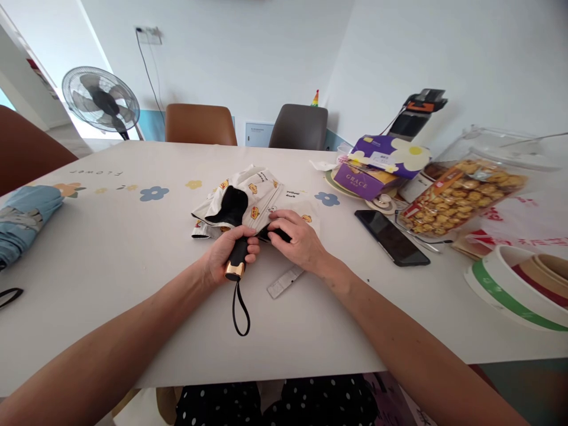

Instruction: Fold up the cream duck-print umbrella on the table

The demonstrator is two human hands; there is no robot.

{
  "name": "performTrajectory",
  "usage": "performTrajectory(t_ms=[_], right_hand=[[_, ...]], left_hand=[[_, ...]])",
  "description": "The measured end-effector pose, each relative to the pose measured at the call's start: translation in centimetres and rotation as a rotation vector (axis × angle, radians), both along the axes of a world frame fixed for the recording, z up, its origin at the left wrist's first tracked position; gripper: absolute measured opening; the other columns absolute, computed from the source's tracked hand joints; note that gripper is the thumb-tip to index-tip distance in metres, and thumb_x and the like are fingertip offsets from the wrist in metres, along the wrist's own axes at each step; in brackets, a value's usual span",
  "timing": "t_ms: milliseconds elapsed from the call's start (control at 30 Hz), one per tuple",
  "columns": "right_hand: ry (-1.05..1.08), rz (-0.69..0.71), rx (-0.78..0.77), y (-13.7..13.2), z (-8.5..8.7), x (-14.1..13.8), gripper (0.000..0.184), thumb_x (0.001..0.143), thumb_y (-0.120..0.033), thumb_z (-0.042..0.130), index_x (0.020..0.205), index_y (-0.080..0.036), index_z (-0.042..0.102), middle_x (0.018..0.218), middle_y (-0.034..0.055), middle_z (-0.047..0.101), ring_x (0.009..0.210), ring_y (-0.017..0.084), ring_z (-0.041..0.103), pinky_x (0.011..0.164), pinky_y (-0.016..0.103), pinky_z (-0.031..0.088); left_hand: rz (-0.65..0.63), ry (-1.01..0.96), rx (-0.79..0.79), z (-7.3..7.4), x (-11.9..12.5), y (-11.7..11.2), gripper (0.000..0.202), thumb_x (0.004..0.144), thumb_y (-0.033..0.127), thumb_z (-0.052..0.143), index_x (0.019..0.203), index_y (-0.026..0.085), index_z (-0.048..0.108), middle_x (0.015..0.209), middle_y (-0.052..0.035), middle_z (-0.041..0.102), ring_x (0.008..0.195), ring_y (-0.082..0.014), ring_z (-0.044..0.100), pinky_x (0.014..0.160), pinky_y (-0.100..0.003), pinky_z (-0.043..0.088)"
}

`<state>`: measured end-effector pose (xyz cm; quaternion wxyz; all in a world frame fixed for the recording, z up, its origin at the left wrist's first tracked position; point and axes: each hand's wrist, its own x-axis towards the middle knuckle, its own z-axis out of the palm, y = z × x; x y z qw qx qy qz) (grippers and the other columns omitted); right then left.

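My left hand (233,248) is closed round the black handle of a folding umbrella (248,201). The handle has a gold end band and a black wrist loop (241,313) hanging toward me. Its white canopy, printed with yellow ducks, lies loosely gathered on the table, black lining showing in places. Over the right side of the canopy my right hand (297,239) has its fingers curled, seemingly pinching a fold of the fabric; the fingertips are partly hidden. A pale, flat strip with faint print (284,283) lies just below my right hand.
A blue folded umbrella (29,219) lies at the left edge of the white table (155,343). On the right are a black phone (393,238), a purple tissue box (386,155), a clear jar of popcorn (465,198) and tape rolls (519,290). Chairs and a fan (101,100) stand beyond.
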<state>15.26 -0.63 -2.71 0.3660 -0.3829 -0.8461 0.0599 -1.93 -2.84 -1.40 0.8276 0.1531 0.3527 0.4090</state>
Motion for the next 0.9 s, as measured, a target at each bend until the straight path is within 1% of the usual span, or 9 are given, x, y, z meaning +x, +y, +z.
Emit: performTrajectory(t_ms=[200, 333, 467, 500, 533, 600, 667, 767, 900], right_hand=[[0.056, -0.002, -0.028, 0.03, -0.01, -0.07, 0.01, 0.08, -0.018, 0.051, 0.079, -0.02, 0.06, 0.107, 0.0074, 0.058, 0.098, 0.019, 0.056, 0.085, 0.035, 0.046], [0.113, -0.019, -0.071, -0.07, 0.02, -0.15, 0.01, 0.08, -0.019, 0.05, 0.077, -0.02, 0.059, 0.106, 0.0068, 0.058, 0.097, 0.018, 0.057, 0.081, 0.033, 0.047], [0.15, -0.034, -0.124, -0.13, 0.12, -0.18, 0.008, 0.08, -0.02, 0.05, 0.075, -0.02, 0.056, 0.104, 0.0061, 0.059, 0.097, 0.019, 0.057, 0.082, 0.034, 0.046], [0.158, -0.051, -0.145, -0.13, 0.17, -0.17, 0.005, 0.08, -0.021, 0.051, 0.079, -0.02, 0.056, 0.104, 0.0059, 0.06, 0.097, 0.019, 0.057, 0.081, 0.034, 0.046], [0.16, -0.071, -0.167, -0.12, 0.22, -0.15, 0.007, 0.08, -0.022, 0.051, 0.086, -0.02, 0.055, 0.105, 0.0058, 0.06, 0.097, 0.02, 0.057, 0.08, 0.034, 0.046], [0.135, -0.092, -0.199, -0.09, 0.31, -0.13, 0.023, 0.079, -0.024, 0.053, 0.101, -0.021, 0.053, 0.108, 0.0062, 0.06, 0.098, 0.02, 0.056, 0.08, 0.036, 0.047], [0.073, -0.064, -0.19, -0.02, 0.31, -0.13, 0.03, 0.078, -0.024, 0.054, 0.107, -0.02, 0.051, 0.111, 0.0073, 0.059, 0.102, 0.022, 0.054, 0.085, 0.038, 0.045], [0.017, -0.013, -0.131, 0.13, 0.16, -0.19, 0.021, 0.078, -0.022, 0.054, 0.098, -0.02, 0.057, 0.111, 0.0083, 0.058, 0.107, 0.022, 0.052, 0.091, 0.039, 0.042], [0.075, -0.034, -0.084, 0.22, 0.08, -0.2, 0.01, 0.079, -0.02, 0.052, 0.083, -0.02, 0.061, 0.099, 0.0068, 0.062, 0.098, 0.02, 0.056, 0.087, 0.037, 0.044]], left_hand=[[-0.001, -0.003, 0.004, -0.12, -0.11, 0.08, 0.012, 0.075, 0.011, 0.052, 0.071, 0.014, 0.041, 0.059, 0.0032, 0.037, 0.047, -0.0045, 0.038, 0.033, -0.014, 0.033], [-0.013, -0.009, 0.007, -0.32, -0.15, 0.21, 0.013, 0.075, 0.011, 0.052, 0.07, 0.014, 0.041, 0.059, 0.0034, 0.037, 0.047, -0.0044, 0.038, 0.033, -0.014, 0.034], [-0.014, -0.009, 0.009, -0.45, -0.16, 0.28, 0.013, 0.075, 0.011, 0.052, 0.069, 0.014, 0.04, 0.059, 0.0035, 0.037, 0.046, -0.0045, 0.038, 0.032, -0.014, 0.034], [-0.013, -0.01, 0.011, -0.45, -0.16, 0.27, 0.013, 0.075, 0.011, 0.052, 0.07, 0.014, 0.04, 0.059, 0.0035, 0.037, 0.046, -0.0045, 0.038, 0.032, -0.014, 0.034], [-0.011, -0.01, 0.014, -0.45, -0.16, 0.26, 0.013, 0.076, 0.011, 0.052, 0.07, 0.014, 0.041, 0.059, 0.0035, 0.037, 0.046, -0.0045, 0.038, 0.032, -0.014, 0.034], [-0.011, -0.008, 0.022, -0.4, -0.16, 0.23, 0.011, 0.076, 0.011, 0.052, 0.072, 0.014, 0.042, 0.06, 0.0034, 0.037, 0.047, -0.0046, 0.039, 0.032, -0.014, 0.034], [-0.015, -0.003, 0.026, -0.34, -0.16, 0.2, 0.011, 0.076, 0.011, 0.051, 0.072, 0.014, 0.042, 0.06, 0.0033, 0.037, 0.047, -0.0046, 0.039, 0.033, -0.014, 0.035], [-0.025, 0.006, 0.036, -0.28, -0.1, 0.15, 0.012, 0.077, 0.011, 0.052, 0.07, 0.014, 0.042, 0.061, 0.0031, 0.038, 0.048, -0.0046, 0.04, 0.034, -0.014, 0.036], [-0.041, 0.039, 0.074, -0.3, 0.09, 0.0, 0.012, 0.077, 0.011, 0.051, 0.069, 0.014, 0.043, 0.06, 0.0032, 0.038, 0.047, -0.0044, 0.04, 0.034, -0.014, 0.036]])
